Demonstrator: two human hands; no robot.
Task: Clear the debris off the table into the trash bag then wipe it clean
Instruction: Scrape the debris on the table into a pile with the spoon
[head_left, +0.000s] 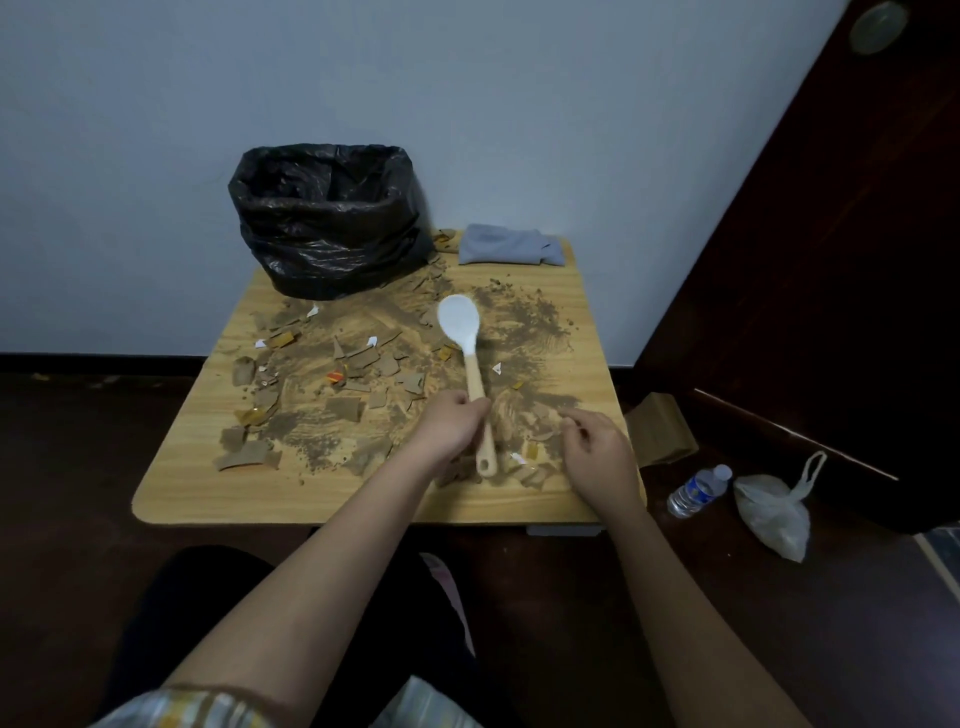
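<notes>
- Left hand (451, 422) grasping spoon (470, 364) by wooden handle, white bowl raised over table (176, 483).
- Right hand (597, 448) loosely curled, empty, above debris (358, 364).
- Trash bag (324, 218) far-left on table; cloth (506, 245) beside it.

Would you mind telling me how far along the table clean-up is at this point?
Early on. Nothing looks done: cardboard scraps and brown dirt cover most of the table. In hand: the left hand grips the spoon, its bowl raised over the mess; the right hand picks at scraps by the near edge. Left: getting everything into the trash bag, then wiping with the grey cloth, which lies folded.
</notes>
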